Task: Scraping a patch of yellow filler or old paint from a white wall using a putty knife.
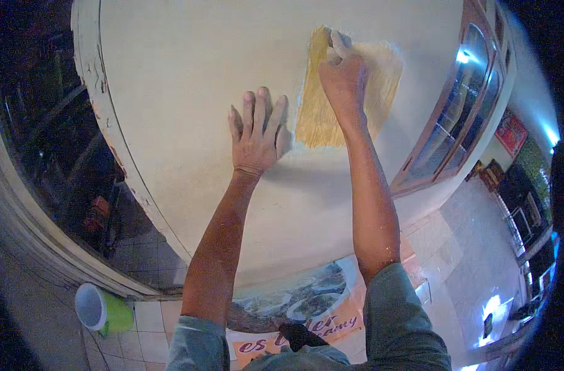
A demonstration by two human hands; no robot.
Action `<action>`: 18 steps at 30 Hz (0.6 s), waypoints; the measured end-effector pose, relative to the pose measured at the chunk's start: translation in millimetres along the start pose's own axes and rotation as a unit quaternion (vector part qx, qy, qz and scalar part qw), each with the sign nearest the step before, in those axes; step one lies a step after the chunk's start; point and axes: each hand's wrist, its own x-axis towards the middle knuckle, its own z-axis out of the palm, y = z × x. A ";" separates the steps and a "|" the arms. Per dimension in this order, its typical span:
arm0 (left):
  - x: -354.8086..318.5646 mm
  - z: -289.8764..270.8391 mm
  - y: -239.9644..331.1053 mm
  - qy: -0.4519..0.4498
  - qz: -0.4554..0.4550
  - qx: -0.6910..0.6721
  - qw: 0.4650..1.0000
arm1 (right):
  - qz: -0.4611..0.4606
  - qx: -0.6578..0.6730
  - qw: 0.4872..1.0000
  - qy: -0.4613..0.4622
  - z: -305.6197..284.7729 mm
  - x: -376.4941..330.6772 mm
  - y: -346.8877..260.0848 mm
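The left hand [255, 141] lay spread wide on the wall [170, 93]; right of it, the right hand [346, 80] was curled over the wall's yellow patch [319, 123]; whether it gripped anything, I could not tell.

On the pale wall [183, 93]: one yellow patch [316, 117], rough and whitish along parts of its edges. Well below the patch: floor [149, 318] of light tiles. Directly on the floor, below the patch: printed sheet [306, 300], orange, white and dark. Lower left of the patch: green bucket [118, 312], pale inside, standing.
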 end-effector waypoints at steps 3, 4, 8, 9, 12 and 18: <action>-1.4 0.0 0.1 -0.004 0.001 0.006 1.000 | -0.024 -0.007 1.000 0.005 16.4 -16.5 12.1; -1.0 1.7 4.2 0.000 -0.006 0.004 1.000 | -0.058 -0.040 0.997 0.042 22.4 -19.2 22.8; -0.3 2.8 6.8 0.006 -0.020 0.006 1.000 | -0.035 -0.025 0.997 0.061 9.7 13.8 13.4; -1.2 1.9 4.5 0.004 -0.020 0.009 1.000 | -0.057 -0.012 0.997 0.050 6.7 12.0 11.3; -1.7 2.0 2.4 0.010 -0.011 0.026 1.000 | -0.039 -0.019 0.999 0.023 5.7 3.1 4.3; -1.4 1.7 1.4 -0.002 0.000 0.013 1.000 | -0.067 -0.062 0.996 0.022 1.6 2.6 0.1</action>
